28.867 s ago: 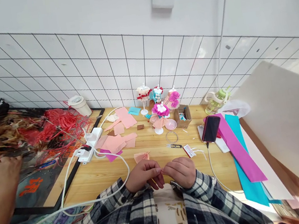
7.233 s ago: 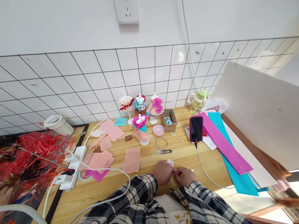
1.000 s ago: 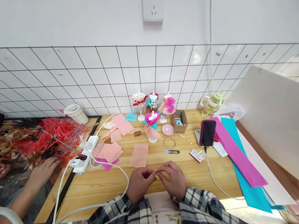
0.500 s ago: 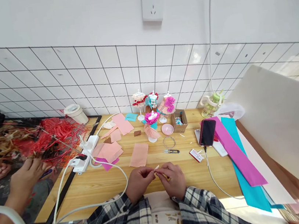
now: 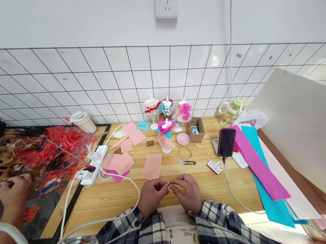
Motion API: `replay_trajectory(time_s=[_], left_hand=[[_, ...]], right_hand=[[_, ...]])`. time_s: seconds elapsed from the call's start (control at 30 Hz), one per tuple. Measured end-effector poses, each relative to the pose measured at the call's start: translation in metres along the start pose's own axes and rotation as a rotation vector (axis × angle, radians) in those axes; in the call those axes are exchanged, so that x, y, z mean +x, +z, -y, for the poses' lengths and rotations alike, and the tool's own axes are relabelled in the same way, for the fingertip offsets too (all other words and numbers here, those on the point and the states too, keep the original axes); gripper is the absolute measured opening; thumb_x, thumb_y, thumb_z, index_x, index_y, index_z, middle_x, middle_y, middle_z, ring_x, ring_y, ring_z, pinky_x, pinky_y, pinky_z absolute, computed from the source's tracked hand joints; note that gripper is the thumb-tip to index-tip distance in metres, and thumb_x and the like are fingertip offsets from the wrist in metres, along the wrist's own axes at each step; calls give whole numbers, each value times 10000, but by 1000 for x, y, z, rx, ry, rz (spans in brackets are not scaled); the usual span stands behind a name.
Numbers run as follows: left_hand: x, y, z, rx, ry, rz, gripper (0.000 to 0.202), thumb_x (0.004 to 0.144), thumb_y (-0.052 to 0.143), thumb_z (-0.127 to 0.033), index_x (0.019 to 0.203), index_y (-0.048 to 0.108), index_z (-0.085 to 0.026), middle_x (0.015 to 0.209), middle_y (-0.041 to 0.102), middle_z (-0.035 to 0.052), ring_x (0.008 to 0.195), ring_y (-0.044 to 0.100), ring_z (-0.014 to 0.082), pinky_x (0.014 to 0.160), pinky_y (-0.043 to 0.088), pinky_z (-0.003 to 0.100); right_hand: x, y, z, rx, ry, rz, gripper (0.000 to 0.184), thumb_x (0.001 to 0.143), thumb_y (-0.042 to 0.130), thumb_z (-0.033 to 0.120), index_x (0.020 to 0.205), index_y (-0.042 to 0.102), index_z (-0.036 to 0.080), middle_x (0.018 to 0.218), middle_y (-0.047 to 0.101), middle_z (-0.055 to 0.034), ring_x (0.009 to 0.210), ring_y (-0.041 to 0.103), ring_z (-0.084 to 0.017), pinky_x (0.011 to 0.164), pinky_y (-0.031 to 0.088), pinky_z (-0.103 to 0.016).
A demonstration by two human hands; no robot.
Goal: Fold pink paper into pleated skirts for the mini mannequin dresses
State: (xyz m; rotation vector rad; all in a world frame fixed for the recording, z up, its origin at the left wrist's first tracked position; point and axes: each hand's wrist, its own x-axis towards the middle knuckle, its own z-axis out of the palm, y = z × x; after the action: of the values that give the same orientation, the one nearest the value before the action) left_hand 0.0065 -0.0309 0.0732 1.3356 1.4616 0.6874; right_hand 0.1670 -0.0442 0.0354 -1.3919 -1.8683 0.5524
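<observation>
Both hands meet at the near edge of the counter, just in front of the plaid shirt. Left hand and right hand each pinch down with thumb and forefinger on one tiny pale piece held between them. Grip is tight, fingertips nearly touching; the other fingers are curled in. Too small to tell what the piece is.

Risk, as a judgement: a piece this small, held only at the fingertips, could slip and drop into the lap or off the counter edge, where it would be hard to find. The white cable loops close by the left wrist; a snag on the sleeve could jerk the power strip.

Around: a peach paper sheet lies flat just beyond the hands. Small snips and a wire ring sit further out, with a pink dish and a small cardboard box behind them. Little paper-dress stands line up near the tiled wall. A phone on charge leans to the right, beside magenta paper and teal paper. More peach scraps lie by the power strip.

At far left, another person's hands work on a red fibre bundle, well apart.

Nothing blocks the space between the hands and the tools.
</observation>
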Motion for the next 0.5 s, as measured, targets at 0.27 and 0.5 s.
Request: replay_trajectory(time_s=[0.27,0.5], left_hand=[[0,0,1,42,25,-3,281,715,576,-400,660,676,-143,602,675,25,569,582,131,553,445,219],[-1,1,1,188,67,-42,235,705,580,-355,632,672,-152,581,661,15,550,551,124,512,402,206]], right_hand=[[1,0,0,24,7,-32,115,813,625,300,875,719,274,819,647,-34,795,562,-173,725,449,-310],[2,-2,2,-2,-2,-38,123,817,606,316,817,719,268,783,650,-27,777,576,-168,714,433,-311]])
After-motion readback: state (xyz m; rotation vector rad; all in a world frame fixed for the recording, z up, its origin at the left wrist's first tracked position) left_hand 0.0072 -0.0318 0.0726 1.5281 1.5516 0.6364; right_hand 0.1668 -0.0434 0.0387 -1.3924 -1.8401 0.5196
